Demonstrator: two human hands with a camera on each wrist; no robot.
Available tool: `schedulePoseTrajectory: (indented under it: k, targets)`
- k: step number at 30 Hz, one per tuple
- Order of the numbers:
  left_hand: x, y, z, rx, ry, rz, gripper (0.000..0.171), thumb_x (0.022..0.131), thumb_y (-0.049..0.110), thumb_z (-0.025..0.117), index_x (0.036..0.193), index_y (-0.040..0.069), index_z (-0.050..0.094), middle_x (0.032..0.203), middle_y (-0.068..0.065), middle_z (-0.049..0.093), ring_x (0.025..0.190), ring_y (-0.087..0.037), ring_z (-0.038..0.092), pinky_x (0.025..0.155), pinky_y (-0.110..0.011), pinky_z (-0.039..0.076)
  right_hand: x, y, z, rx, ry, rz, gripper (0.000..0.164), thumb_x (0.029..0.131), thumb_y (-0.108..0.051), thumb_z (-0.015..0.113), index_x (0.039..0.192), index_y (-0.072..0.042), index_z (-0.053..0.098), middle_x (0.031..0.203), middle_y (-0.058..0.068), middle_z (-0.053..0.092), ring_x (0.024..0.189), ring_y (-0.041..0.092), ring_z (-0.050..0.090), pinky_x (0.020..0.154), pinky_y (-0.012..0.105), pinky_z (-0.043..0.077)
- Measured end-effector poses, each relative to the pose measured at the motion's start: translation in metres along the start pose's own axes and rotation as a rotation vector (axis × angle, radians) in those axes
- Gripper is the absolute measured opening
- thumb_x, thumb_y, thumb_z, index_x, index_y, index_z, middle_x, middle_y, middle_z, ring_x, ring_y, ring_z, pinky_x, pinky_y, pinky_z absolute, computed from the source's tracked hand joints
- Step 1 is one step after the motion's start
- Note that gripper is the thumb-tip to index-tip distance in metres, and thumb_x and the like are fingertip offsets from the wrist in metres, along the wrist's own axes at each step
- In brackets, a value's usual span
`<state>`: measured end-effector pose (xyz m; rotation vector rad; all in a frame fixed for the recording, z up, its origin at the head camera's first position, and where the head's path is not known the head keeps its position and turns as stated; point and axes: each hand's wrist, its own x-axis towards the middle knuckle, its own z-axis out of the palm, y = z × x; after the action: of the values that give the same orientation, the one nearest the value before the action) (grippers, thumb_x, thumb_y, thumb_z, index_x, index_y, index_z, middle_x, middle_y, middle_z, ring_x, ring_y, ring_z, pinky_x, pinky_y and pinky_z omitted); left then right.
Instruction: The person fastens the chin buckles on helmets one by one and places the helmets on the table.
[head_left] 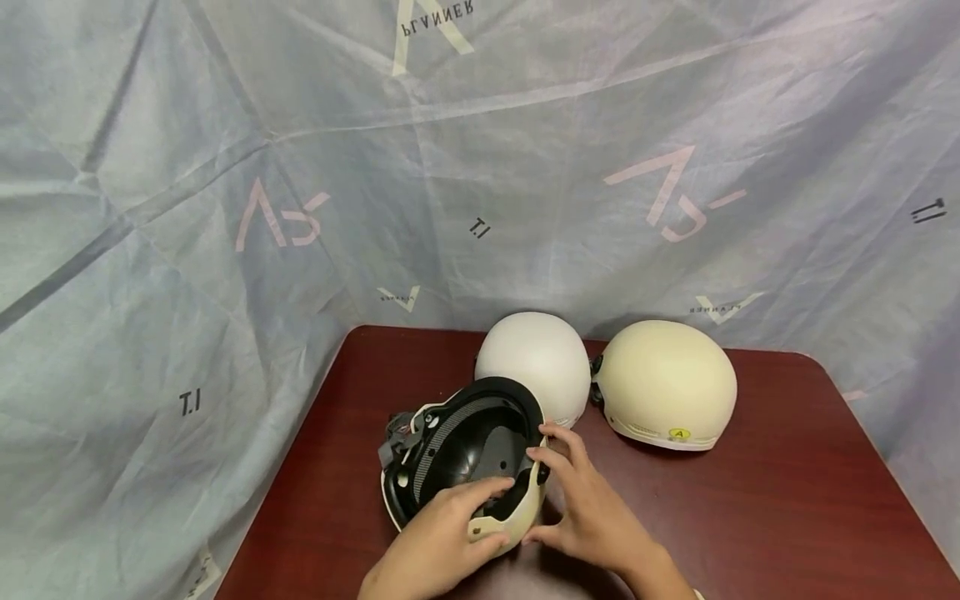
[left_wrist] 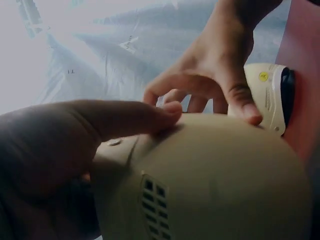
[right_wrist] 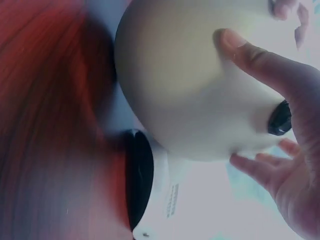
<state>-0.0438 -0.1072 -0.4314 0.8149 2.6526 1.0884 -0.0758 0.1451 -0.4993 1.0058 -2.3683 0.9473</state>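
A cream helmet (head_left: 528, 517) is tipped with its open side up, showing a black lining (head_left: 453, 458) inside. My left hand (head_left: 438, 533) grips its near rim, thumb on the outer shell and fingers reaching inside. On the right side, my right hand (head_left: 592, 504) holds the same helmet, fingertips at the rim and thumb against the shell. In the left wrist view, a dark vent grille (left_wrist: 155, 205) shows on the shell. A black knob (right_wrist: 280, 119) sits near the rim in the right wrist view. Grey strap parts (head_left: 397, 437) hang at the helmet's left edge.
A white helmet (head_left: 532, 358) stands right behind the held one. Beside it on the right is another cream helmet (head_left: 667, 379) with a yellow round sticker (head_left: 679, 434). All are on a dark red table (head_left: 795, 500), with a grey printed cloth (head_left: 555, 183) hanging behind.
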Motion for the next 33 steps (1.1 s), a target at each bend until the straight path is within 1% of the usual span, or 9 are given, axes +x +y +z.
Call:
schedulePoseTrajectory:
  k: [6, 11, 14, 17, 20, 24, 27, 31, 33]
  targets:
    - [0.003, 0.006, 0.015, 0.051, -0.009, 0.067, 0.051, 0.095, 0.023, 0.080, 0.143, 0.017, 0.064, 0.137, -0.001, 0.071, 0.126, -0.015, 0.069, 0.105, -0.035, 0.058, -0.004, 0.007, -0.015, 0.023, -0.038, 0.071, 0.086, 0.058, -0.027, 0.106, 0.128, -0.012, 0.059, 0.147, 0.012, 0.053, 0.130, 0.022, 0.060, 0.104, 0.010, 0.046]
    - [0.007, 0.010, 0.032, 0.110, 0.008, 0.134, 0.046, 0.096, 0.023, 0.079, 0.140, 0.014, 0.066, 0.135, -0.002, 0.072, 0.125, -0.014, 0.069, 0.104, -0.034, 0.058, -0.010, 0.010, -0.024, 0.054, -0.050, 0.114, 0.073, 0.063, -0.015, 0.103, 0.122, -0.015, 0.061, 0.145, 0.008, 0.059, 0.124, 0.018, 0.064, 0.104, 0.007, 0.043]
    - [0.009, 0.012, 0.039, 0.155, 0.029, 0.148, 0.049, 0.093, 0.024, 0.081, 0.140, 0.015, 0.066, 0.139, -0.003, 0.071, 0.128, -0.016, 0.068, 0.105, -0.034, 0.058, -0.012, 0.011, -0.027, 0.050, -0.023, 0.124, 0.063, 0.070, 0.000, 0.094, 0.122, -0.016, 0.062, 0.144, 0.008, 0.061, 0.121, 0.017, 0.065, 0.104, 0.006, 0.042]
    - [0.011, 0.014, 0.044, 0.184, 0.008, 0.151, 0.055, 0.090, 0.024, 0.084, 0.141, 0.020, 0.065, 0.144, -0.004, 0.068, 0.130, -0.017, 0.068, 0.102, -0.033, 0.059, -0.012, 0.011, -0.027, 0.044, 0.012, 0.148, 0.051, 0.077, 0.013, 0.078, 0.116, -0.017, 0.064, 0.140, 0.007, 0.066, 0.113, 0.013, 0.067, 0.095, 0.008, 0.046]
    - [0.012, 0.014, 0.046, 0.157, -0.039, 0.144, 0.062, 0.089, 0.023, 0.085, 0.147, 0.024, 0.061, 0.152, -0.004, 0.062, 0.133, -0.017, 0.066, 0.099, -0.033, 0.059, -0.012, 0.010, -0.026, 0.060, 0.020, 0.230, 0.045, 0.084, 0.016, 0.066, 0.111, -0.019, 0.065, 0.136, 0.004, 0.068, 0.106, 0.007, 0.066, 0.085, 0.016, 0.052]
    - [0.015, 0.012, 0.047, 0.061, -0.074, 0.125, 0.069, 0.090, 0.018, 0.083, 0.153, 0.026, 0.055, 0.160, -0.002, 0.054, 0.142, -0.019, 0.059, 0.105, -0.034, 0.057, -0.013, 0.009, -0.026, 0.172, 0.002, 0.389, 0.044, 0.090, 0.014, 0.058, 0.113, -0.023, 0.066, 0.141, 0.002, 0.066, 0.116, 0.007, 0.064, 0.079, 0.025, 0.059]
    - [0.017, 0.010, 0.048, 0.019, -0.068, 0.126, 0.067, 0.091, 0.020, 0.083, 0.152, 0.026, 0.056, 0.163, -0.001, 0.050, 0.147, -0.023, 0.055, 0.110, -0.037, 0.055, -0.012, 0.008, -0.027, 0.242, -0.003, 0.472, 0.035, 0.096, 0.003, 0.062, 0.116, -0.025, 0.065, 0.144, 0.001, 0.064, 0.124, 0.010, 0.063, 0.081, 0.028, 0.062]
    - [0.017, 0.009, 0.051, -0.029, -0.029, 0.123, 0.056, 0.095, 0.033, 0.080, 0.148, 0.024, 0.061, 0.165, 0.002, 0.048, 0.149, -0.026, 0.053, 0.114, -0.042, 0.052, -0.010, 0.008, -0.025, 0.243, 0.007, 0.495, 0.022, 0.099, -0.009, 0.070, 0.115, -0.023, 0.064, 0.143, 0.002, 0.065, 0.121, 0.012, 0.065, 0.081, 0.028, 0.063]
    - [0.017, 0.010, 0.051, -0.084, -0.005, 0.101, 0.051, 0.098, 0.037, 0.077, 0.145, 0.023, 0.064, 0.165, 0.005, 0.047, 0.150, -0.025, 0.052, 0.116, -0.043, 0.051, -0.009, 0.009, -0.024, 0.235, 0.014, 0.488, 0.022, 0.098, -0.007, 0.071, 0.113, -0.022, 0.063, 0.141, 0.003, 0.065, 0.120, 0.014, 0.065, 0.081, 0.030, 0.064]
